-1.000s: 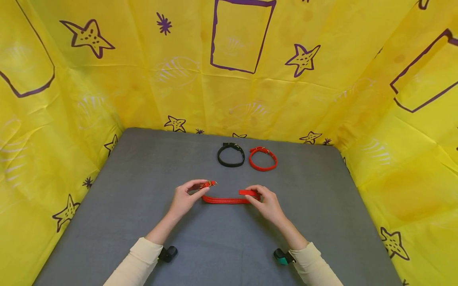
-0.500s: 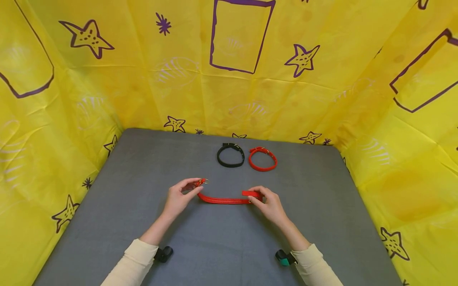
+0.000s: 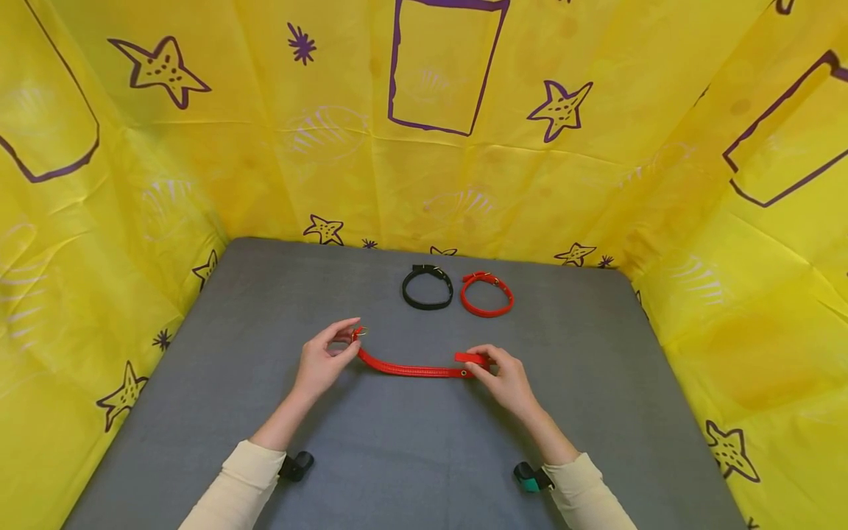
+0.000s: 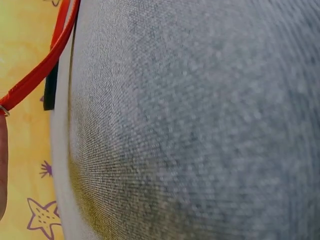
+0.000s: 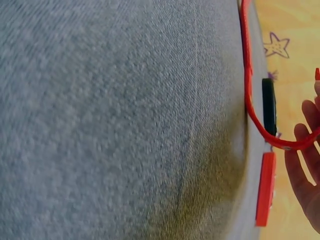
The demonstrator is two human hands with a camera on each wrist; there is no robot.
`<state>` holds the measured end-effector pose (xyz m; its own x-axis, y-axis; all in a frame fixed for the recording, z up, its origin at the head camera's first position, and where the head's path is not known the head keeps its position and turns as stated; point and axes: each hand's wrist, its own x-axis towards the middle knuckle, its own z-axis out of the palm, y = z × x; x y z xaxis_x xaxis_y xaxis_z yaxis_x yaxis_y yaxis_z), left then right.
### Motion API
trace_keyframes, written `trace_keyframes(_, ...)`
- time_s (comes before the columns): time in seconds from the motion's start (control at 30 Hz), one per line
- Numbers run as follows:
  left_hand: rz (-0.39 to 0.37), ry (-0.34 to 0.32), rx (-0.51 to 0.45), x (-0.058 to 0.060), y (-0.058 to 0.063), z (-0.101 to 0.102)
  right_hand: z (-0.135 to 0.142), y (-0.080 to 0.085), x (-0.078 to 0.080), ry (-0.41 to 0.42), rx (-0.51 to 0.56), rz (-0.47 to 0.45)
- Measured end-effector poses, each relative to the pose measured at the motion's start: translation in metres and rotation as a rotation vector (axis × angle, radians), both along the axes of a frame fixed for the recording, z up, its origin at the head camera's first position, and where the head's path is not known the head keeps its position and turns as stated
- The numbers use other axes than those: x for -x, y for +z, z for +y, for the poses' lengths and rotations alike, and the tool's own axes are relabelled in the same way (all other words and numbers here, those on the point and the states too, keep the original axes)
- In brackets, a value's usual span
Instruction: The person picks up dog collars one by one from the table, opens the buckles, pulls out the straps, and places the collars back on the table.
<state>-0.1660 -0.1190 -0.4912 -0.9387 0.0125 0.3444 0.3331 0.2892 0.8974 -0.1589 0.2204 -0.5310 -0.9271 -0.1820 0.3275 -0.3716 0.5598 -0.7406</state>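
A red collar (image 3: pixel 412 371) spans the gap between both hands in the head view, its middle bowed downward. My left hand (image 3: pixel 319 366) pinches the buckle end, where a gold-coloured buckle (image 3: pixel 361 332) pokes out past the fingertips. At the other end, my right hand (image 3: pixel 509 380) grips the strap's tip between thumb and fingers, with a metal-rimmed hole just left of the thumb. The left wrist view catches the curving strap (image 4: pixel 42 66) and a sliver of finger. In the right wrist view the strap (image 5: pixel 256 117) bends up into the fingers of the right hand (image 5: pixel 311 187).
Beyond the hands lie a buckled black collar (image 3: pixel 427 305) and, to its right, a buckled red collar (image 3: pixel 486 313). They rest on a grey-covered table (image 3: pixel 424 449). Yellow patterned cloth (image 3: pixel 298 169) encloses the back and both sides.
My left hand has moved left with the buckle end, drawing the collar out longer. My right hand has shifted slightly to the right. The two collars behind have stayed put.
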Motion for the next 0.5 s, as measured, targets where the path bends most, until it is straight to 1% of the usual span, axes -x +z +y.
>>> trace_keyframes(0.17, -0.020, 0.008, -0.039, 0.001, -0.001, -0.003, 0.007, 0.001, 0.001, -0.020, 0.006, 0.030)
trace_keyframes(0.27, -0.051, 0.018, -0.071, 0.001, -0.001, -0.004, 0.012, 0.003, 0.001, -0.025, 0.029, 0.034)
trace_keyframes(0.37, -0.099, 0.030, -0.099, 0.002, 0.000, -0.005, 0.017, 0.005, 0.002, -0.033, 0.061, 0.027)
trace_keyframes(0.5, -0.186, 0.039, -0.172, 0.004, 0.000, -0.006, 0.023, 0.008, 0.003, -0.059, 0.115, 0.009)
